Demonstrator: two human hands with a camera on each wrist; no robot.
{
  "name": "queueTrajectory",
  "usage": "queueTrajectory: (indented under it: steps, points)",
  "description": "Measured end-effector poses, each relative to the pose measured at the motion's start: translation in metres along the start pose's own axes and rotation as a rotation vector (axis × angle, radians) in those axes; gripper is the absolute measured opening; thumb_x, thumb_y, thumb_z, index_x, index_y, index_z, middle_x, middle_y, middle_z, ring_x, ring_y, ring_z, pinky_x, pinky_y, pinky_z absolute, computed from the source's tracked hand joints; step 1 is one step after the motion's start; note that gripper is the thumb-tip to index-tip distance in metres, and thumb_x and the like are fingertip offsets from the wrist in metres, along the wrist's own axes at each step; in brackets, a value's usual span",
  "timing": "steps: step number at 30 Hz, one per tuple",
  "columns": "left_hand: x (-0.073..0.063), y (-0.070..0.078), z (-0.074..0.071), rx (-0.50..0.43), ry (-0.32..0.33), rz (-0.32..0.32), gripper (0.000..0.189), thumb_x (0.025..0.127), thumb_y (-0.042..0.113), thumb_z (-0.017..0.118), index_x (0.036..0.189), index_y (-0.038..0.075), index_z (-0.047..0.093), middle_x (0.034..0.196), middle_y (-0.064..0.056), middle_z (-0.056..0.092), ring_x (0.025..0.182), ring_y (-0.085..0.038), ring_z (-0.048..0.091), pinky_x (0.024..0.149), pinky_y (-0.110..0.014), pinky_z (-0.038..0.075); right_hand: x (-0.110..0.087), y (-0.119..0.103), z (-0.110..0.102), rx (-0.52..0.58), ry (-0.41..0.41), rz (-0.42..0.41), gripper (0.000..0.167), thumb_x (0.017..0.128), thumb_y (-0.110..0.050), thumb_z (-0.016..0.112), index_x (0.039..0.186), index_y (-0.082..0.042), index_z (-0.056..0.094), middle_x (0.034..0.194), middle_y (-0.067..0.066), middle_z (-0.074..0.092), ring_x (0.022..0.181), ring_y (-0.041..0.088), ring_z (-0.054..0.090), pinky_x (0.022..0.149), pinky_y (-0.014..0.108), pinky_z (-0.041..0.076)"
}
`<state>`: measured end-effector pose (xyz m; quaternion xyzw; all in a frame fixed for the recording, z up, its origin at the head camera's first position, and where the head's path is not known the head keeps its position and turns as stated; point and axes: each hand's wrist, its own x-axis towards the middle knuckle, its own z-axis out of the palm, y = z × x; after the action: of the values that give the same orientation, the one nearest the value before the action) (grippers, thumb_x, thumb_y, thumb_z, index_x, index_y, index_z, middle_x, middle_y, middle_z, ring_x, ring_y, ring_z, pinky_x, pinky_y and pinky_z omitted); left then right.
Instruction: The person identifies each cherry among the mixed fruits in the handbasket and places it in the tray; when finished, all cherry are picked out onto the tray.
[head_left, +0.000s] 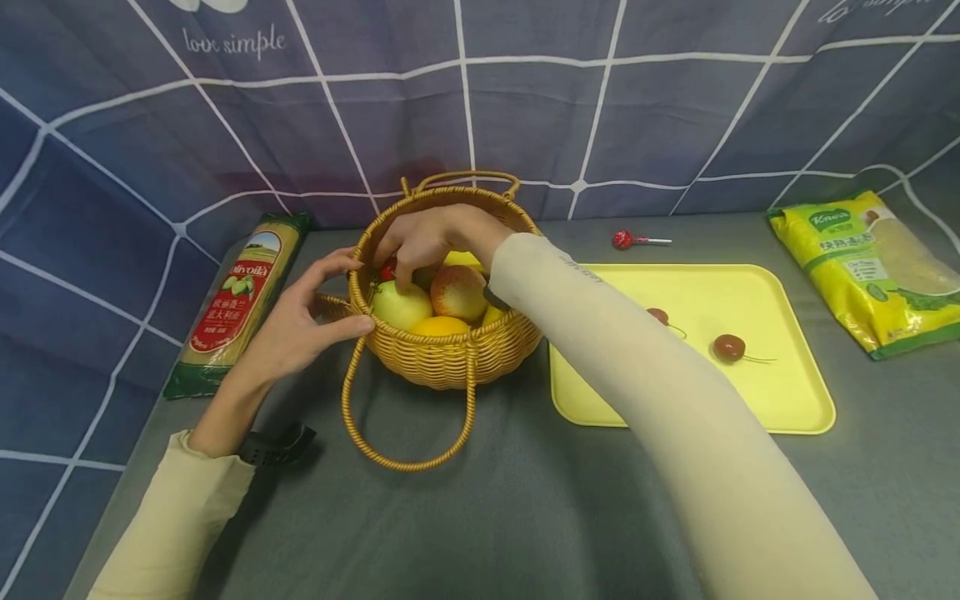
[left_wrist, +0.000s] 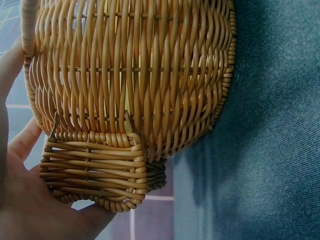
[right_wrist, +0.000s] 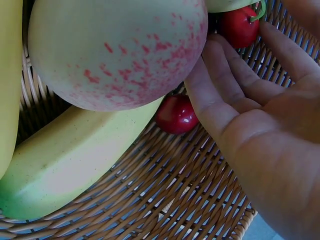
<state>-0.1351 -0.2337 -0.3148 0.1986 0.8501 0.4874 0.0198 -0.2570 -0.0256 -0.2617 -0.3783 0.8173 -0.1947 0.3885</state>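
Note:
A wicker basket (head_left: 420, 367) holds fruit. My left hand (head_left: 296, 321) grips it at the left rim; in the left wrist view the thumb and fingers go around a woven side tab (left_wrist: 95, 172). My right hand (head_left: 431, 237) reaches inside, its fingers loosely bent beside a red cherry (right_wrist: 239, 26) with a green stem. Another cherry (right_wrist: 176, 114) lies below those fingers. A red-speckled peach (right_wrist: 120, 50) and a banana (right_wrist: 80, 155) are close by. A green fruit (head_left: 401, 307) and an orange (head_left: 441, 327) fill the basket's near side. Part of the right hand is hidden.
A yellow tray (head_left: 592, 400) with two cherries (head_left: 729, 347) lies to the right, partly under my right forearm. Behind it is a red lollipop (head_left: 622, 240). A yellow Knorr bag (head_left: 870, 267) lies far right, an Olivoila pasta pack (head_left: 236, 300) on the left.

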Motion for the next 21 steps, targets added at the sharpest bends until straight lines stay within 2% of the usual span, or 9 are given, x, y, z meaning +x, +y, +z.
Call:
queueTrajectory:
  steps: [7, 15, 21]
  points:
    - [0.0010, -0.0015, -0.0005, 0.021, 0.003, 0.002, 0.061, 0.086, 0.008, 0.074, 0.142, 0.010, 0.048, 0.155, -0.002, 0.034, 0.116, -0.016, 0.047, 0.083, -0.022, 0.044, -0.0032, 0.0017, -0.0015, 0.091, 0.032, -0.001, 0.057, 0.088, -0.013, 0.069, 0.142, -0.010, 0.052, 0.142, 0.002, 0.049, 0.112, 0.015, 0.050, 0.092, 0.029, 0.047]
    - [0.0010, -0.0035, -0.0002, 0.017, 0.006, 0.003, 0.062, 0.086, 0.008, 0.075, 0.141, 0.010, 0.048, 0.155, -0.002, 0.034, 0.116, -0.015, 0.047, 0.083, -0.023, 0.044, -0.0006, 0.0025, 0.0008, 0.135, -0.003, 0.035, 0.045, 0.090, -0.010, 0.067, 0.132, -0.013, 0.053, 0.130, 0.003, 0.045, 0.104, 0.022, 0.049, 0.087, 0.031, 0.047]
    - [0.0008, -0.0031, 0.0001, 0.016, 0.009, 0.007, 0.062, 0.086, 0.008, 0.074, 0.141, 0.009, 0.047, 0.155, -0.002, 0.035, 0.115, -0.015, 0.048, 0.083, -0.022, 0.044, -0.0046, 0.0021, -0.0001, 0.147, 0.000, 0.006, 0.041, 0.089, -0.008, 0.068, 0.128, -0.012, 0.055, 0.127, 0.004, 0.047, 0.100, 0.020, 0.049, 0.085, 0.031, 0.046]
